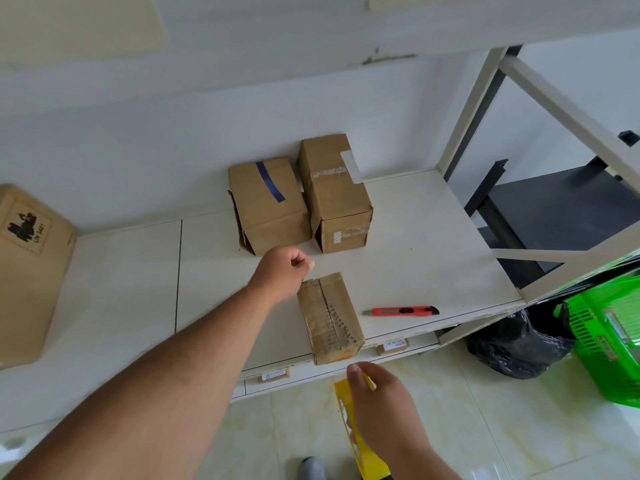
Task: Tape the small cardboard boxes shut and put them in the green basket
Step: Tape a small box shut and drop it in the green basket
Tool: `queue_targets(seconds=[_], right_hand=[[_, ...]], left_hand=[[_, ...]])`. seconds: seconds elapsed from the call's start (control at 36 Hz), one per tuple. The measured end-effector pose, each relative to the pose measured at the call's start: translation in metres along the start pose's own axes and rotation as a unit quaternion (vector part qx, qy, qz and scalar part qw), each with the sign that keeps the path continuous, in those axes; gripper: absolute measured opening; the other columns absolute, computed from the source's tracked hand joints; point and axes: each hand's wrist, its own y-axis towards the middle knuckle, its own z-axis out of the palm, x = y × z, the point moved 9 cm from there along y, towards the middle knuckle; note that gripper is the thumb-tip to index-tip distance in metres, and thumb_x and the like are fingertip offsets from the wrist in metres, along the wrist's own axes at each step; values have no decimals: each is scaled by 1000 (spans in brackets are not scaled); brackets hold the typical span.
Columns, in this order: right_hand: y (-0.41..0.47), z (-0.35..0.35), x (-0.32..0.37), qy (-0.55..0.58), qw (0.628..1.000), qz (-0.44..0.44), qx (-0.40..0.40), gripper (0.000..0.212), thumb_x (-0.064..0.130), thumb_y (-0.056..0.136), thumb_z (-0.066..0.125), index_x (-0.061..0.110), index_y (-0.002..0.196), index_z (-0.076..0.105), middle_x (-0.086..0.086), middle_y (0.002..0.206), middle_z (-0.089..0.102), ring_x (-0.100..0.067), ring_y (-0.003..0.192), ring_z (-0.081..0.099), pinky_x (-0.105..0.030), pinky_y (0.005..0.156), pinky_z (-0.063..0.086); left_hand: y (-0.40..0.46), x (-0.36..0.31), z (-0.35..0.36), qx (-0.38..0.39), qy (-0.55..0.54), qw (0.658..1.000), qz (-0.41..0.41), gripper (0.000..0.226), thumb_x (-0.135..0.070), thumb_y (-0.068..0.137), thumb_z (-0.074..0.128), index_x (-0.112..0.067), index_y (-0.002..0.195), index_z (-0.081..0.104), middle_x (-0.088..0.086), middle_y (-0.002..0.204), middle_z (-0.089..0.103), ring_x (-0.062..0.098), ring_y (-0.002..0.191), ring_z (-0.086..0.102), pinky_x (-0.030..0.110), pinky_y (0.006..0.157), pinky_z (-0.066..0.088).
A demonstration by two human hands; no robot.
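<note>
The left hand (285,271) is fisted above the small cardboard box (329,318) at the table (433,237) edge; the right hand (384,403) grips a yellow tape dispenser (363,445). The green basket (609,337) sits on the floor, right.

A white shelf (415,220) carries three small cardboard boxes (330,317) (two at the back wall). A red box cutter (405,311) lies near its front edge, a bigger carton (27,271) far left.
</note>
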Motion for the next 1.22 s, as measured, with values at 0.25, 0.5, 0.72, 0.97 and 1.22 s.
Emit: queue_targets(seconds=[0.25,0.5,0.72,0.97,1.22], right_hand=[[11,8,-5,-45,999,11,0,38,55,103,41,35,127,62,11,84,70,-4,49,68,-25,62,58],[29,18,-12,-56,998,29,-17,65,84,87,28,43,126,61,7,88,74,-15,79,73,-37,77,62],[30,19,-16,-61,997,45,-21,79,93,75,19,45,125,59,4,89,76,-21,82,74,-41,81,61],[34,24,-19,-49,997,56,-11,89,95,67,19,42,125,61,1,86,76,-24,80,74,-43,78,62],[41,30,-36,-5,998,56,8,80,78,82,39,31,147,44,-3,126,69,-29,109,69,-50,92,58]], left_hand=[[12,23,12,11,21,999,-27,15,-25,96,65,-13,90,70,-6,89,69,12,86,65,21,67,47],[16,33,23,49,-2,993,-110,17,-26,93,67,-11,100,70,1,99,67,14,88,60,26,79,45],[3,-7,22,3,141,987,80,12,-23,100,55,-23,104,66,-7,104,67,12,94,62,31,83,54],[-17,1,48,145,227,961,54,43,-50,106,27,-31,134,52,0,132,61,21,115,58,40,98,49],[-140,46,17,-167,-81,977,-103,13,-30,97,56,-21,107,57,-2,103,66,22,98,65,29,74,45]])
